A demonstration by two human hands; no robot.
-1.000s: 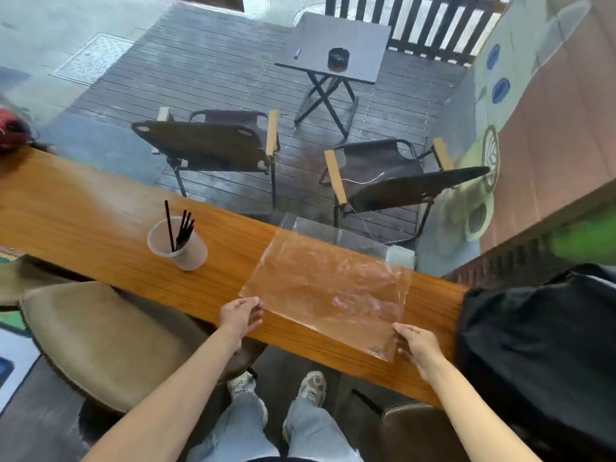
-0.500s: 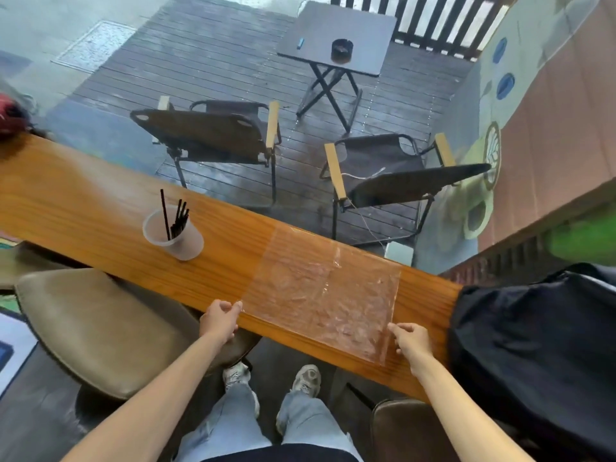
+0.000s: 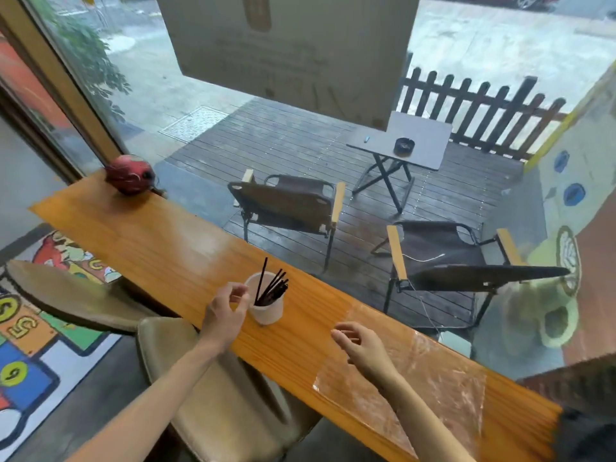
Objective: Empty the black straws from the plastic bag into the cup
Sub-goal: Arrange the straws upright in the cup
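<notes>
A translucent white cup stands on the wooden counter with several black straws leaning in it. The clear plastic bag lies flat on the counter to the right, with no straws visible in it. My left hand hovers just left of the cup with loosely curled fingers and holds nothing. Between the cup and the bag, my right hand hangs over the counter, fingers relaxed, touching neither.
A red helmet sits at the counter's far left end. Beige stools stand below the near edge. A dark bag is at the right end. Glass runs along the counter's far side, with patio chairs outside.
Both hands let go of the bag's near corners and moved left toward the cup. The bag stays flat on the counter. The camera tilted up and turned left.
</notes>
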